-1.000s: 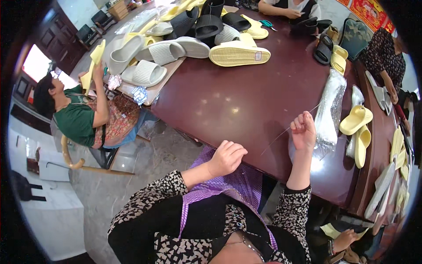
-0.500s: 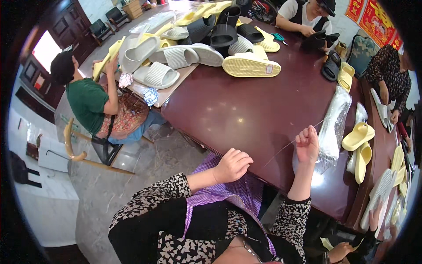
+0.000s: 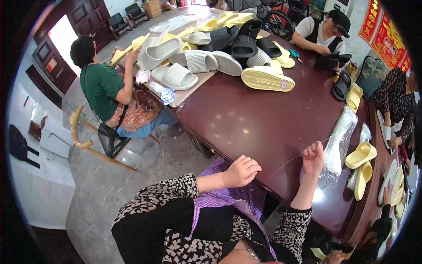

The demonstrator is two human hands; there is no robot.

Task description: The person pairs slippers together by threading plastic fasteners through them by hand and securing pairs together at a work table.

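Note:
A thin pale thread slants above the near edge of the dark red table. My right hand is raised over the tabletop, its fingers pinched together on the thread, which sticks out past them on both sides. Left of it, at the table's near edge, is my left hand, with its fingers curled together. Whatever may be in those fingers is hidden. Closest to my right hand lies a long bundle in clear plastic wrap. Yellow slippers are at the right edge.
Grey, black and yellow slippers are heaped at the far left of the table. A person in green sits at left holding a yellow slipper. Another person works at the far side. Scissors lie near the heap.
The whole view has shifted, so the table sits lower. Both hands keep nearly the same place over the table edge, and the thread still runs through my right fingers.

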